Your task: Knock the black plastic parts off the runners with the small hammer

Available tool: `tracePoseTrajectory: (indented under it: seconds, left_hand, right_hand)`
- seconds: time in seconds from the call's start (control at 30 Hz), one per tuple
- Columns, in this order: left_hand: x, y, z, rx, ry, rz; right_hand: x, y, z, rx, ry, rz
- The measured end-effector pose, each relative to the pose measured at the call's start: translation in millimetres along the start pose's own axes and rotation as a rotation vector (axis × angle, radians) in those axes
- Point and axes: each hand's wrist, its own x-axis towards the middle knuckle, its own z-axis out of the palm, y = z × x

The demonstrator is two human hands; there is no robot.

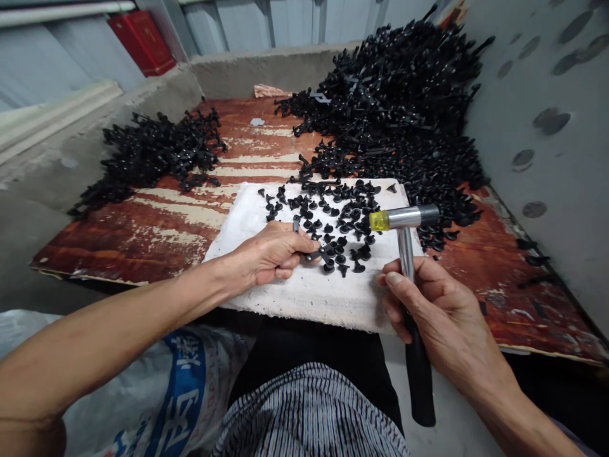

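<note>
At far left, a white woven sack with blue print (176,393) lay below the work, and beyond it a loose heap of black moulded plastic parts (152,152) sat on a red-brown, paint-worn plywood surface (118,238). The left hand (271,254) lay over a thick white fibrous pad (309,298), its grip clenched on a small black plastic part (311,256) near the pad's centre; the fingers hid part of the hold. Loose black mushroom-headed pieces (333,222) lay scattered on the pad just beyond those fingers. To their right, the right hand (438,311) had a firm grip on a hammer (406,254) with a black handle, a steel shank and a cylindrical steel head with a yellow tip. The head was held upright over the pad's right corner, near the loose pieces; whether it touched any could not be told. Good handling appeared to call for keeping the held part flat on the pad, with the fingers back from the yellow tip. At far right, a larger black heap (390,108) rose against a grey wall (547,120) marked with dark ovals.
</note>
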Motion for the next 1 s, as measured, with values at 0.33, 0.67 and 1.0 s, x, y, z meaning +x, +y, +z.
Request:
tracePoseTrajectory:
  seconds: [0.33, 0.67, 1.0]
  left_hand:
    - [1.2, -0.4, 0.7, 0.004, 0.003, 0.015]
    - [1.0, 0.4, 1.0, -0.003, 0.012, 0.007]
    - [1.9, -0.8, 0.6, 0.003, 0.009, 0.005]
  right_hand:
    - [-0.5, 0.8, -0.2, 0.001, 0.01, -0.013]
    - [1.4, 1.1, -0.3, 0.0, -0.008, -0.025]
    - [-0.3, 4.0, -1.4, 0.003, -0.009, -0.018]
